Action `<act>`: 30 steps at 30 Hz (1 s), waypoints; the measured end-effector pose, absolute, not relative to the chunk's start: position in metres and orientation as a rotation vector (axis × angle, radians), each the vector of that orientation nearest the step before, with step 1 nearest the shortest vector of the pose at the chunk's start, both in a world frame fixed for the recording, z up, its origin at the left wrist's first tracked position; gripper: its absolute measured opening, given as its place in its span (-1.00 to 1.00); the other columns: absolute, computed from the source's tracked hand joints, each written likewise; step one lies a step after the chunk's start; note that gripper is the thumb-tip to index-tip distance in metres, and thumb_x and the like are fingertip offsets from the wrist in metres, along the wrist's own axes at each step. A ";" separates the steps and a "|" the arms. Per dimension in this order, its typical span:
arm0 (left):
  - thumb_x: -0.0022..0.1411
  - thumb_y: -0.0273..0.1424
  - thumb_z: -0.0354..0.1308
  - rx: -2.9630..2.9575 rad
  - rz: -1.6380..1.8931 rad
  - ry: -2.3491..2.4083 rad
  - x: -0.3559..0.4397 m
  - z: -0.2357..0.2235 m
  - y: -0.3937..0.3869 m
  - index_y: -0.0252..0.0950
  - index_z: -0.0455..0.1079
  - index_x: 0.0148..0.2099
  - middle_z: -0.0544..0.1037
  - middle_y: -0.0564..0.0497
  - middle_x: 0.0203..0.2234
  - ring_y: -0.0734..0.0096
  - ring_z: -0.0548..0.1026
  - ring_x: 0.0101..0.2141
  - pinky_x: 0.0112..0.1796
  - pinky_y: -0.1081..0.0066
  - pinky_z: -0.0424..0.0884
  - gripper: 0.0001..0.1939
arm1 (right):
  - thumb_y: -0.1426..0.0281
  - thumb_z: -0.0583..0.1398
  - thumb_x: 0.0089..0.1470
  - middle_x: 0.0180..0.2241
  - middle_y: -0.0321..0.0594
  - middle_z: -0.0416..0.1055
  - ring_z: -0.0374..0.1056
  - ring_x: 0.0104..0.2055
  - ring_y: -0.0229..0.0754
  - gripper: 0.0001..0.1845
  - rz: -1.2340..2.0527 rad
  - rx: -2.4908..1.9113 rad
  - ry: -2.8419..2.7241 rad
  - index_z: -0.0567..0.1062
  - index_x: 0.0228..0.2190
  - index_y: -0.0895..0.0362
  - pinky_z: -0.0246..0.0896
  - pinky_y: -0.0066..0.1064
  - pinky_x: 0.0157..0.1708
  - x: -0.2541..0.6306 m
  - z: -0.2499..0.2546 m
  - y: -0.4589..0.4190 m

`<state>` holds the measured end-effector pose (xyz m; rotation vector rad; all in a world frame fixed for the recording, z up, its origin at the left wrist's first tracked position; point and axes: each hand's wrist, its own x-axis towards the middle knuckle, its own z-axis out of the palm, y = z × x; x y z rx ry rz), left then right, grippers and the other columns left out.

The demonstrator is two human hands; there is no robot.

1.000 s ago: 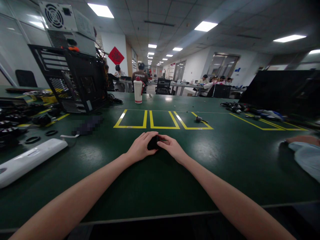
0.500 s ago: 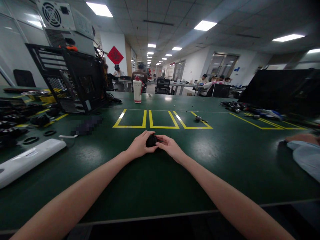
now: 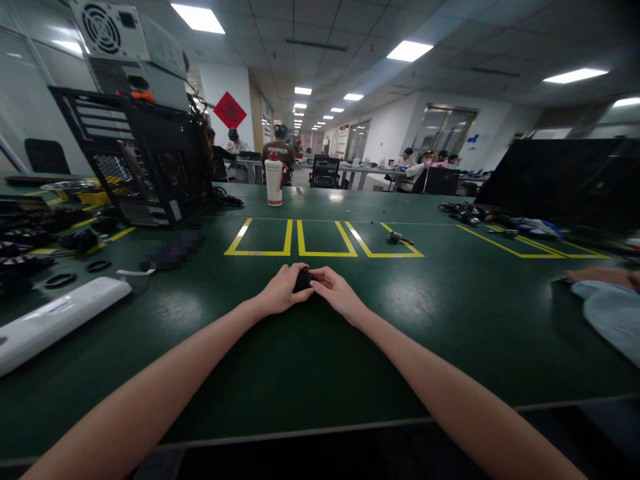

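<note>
Between my two hands is a small round black object (image 3: 303, 281), mostly covered by fingers, so its kind is not clear. My left hand (image 3: 280, 291) is closed around its left side, thumb in front and fingers behind. On the other side my right hand (image 3: 336, 292) pinches its right edge with thumb and fingertips. Both hands are low over the green table (image 3: 280, 373), in front of the yellow tape outlines (image 3: 327, 254). A small metal-and-black part (image 3: 397, 238) lies in the right-hand outline.
A black computer case (image 3: 145, 153) carries a power supply (image 3: 127, 33) at the left. Nearer me lie a white power strip (image 3: 65, 320) and black rings (image 3: 61, 280). A white cup (image 3: 275, 181) stands behind the outlines. Another person's sleeve (image 3: 610, 313) rests at the right edge.
The black object has turned or tilted slightly between my hands, showing a little less of itself. Both hands stay in nearly the same place.
</note>
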<state>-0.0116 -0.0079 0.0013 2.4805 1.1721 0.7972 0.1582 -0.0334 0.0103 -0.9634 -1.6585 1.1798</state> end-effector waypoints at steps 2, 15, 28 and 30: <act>0.05 -0.16 0.05 2.492 0.801 1.205 -0.012 -0.001 -0.006 -0.30 0.06 0.05 0.30 -0.14 -0.14 0.15 0.24 -0.13 -0.15 0.15 0.26 -0.44 | 0.41 0.13 -0.05 -0.15 -0.18 0.34 0.25 -0.06 -0.22 -0.71 1.175 -0.979 -1.654 0.35 -0.21 0.13 0.09 -0.26 0.00 0.158 0.009 -0.032; 0.00 -0.24 0.12 2.584 0.797 1.041 -0.016 0.005 -0.017 -0.20 -0.11 0.10 0.20 -0.09 -0.04 0.16 0.24 -0.05 -0.05 0.13 0.10 -0.33 | 0.43 0.15 -0.08 -0.21 -0.22 0.32 0.27 -0.12 -0.23 -0.78 1.213 -0.908 -1.607 0.34 -0.29 0.13 0.13 -0.27 -0.05 0.156 0.015 -0.041; 0.01 -0.32 0.12 2.618 0.864 0.984 -0.016 0.003 -0.017 -0.19 -0.13 0.10 0.21 -0.08 -0.01 0.20 0.23 -0.01 -0.01 0.16 0.05 -0.34 | 0.41 0.18 -0.10 -0.15 -0.19 0.29 0.30 -0.12 -0.21 -0.67 1.279 -0.879 -1.610 0.30 -0.21 0.13 0.16 -0.26 -0.06 0.157 0.012 -0.039; 0.01 -0.32 0.13 2.618 0.869 0.988 -0.016 0.003 -0.017 -0.19 -0.12 0.11 0.21 -0.08 -0.01 0.20 0.23 -0.01 -0.01 0.17 0.05 -0.34 | 0.40 0.19 -0.11 -0.18 -0.21 0.29 0.29 -0.11 -0.21 -0.67 1.277 -0.845 -1.607 0.29 -0.23 0.11 0.15 -0.26 -0.05 0.157 0.011 -0.040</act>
